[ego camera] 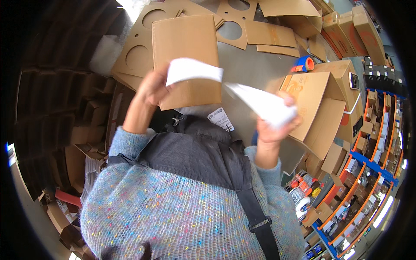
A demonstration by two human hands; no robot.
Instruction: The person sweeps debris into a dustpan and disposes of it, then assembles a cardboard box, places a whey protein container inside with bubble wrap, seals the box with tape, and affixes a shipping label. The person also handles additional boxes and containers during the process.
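My left hand grips a curved white paper piece, over the near part of a closed cardboard box. Opposite it, my right hand is shut on another white paper piece, long and tapering toward the left, blurred. Whether the two pieces join cannot be told; a gap shows between their ends. Below them a white printed label lies near the top of my black apron.
An open cardboard carton stands at the right, with a tape dispenser and a phone beyond it. Cardboard sheets with round cutouts lie at the far side. Stacked cartons and orange-and-blue shelving are farther right.
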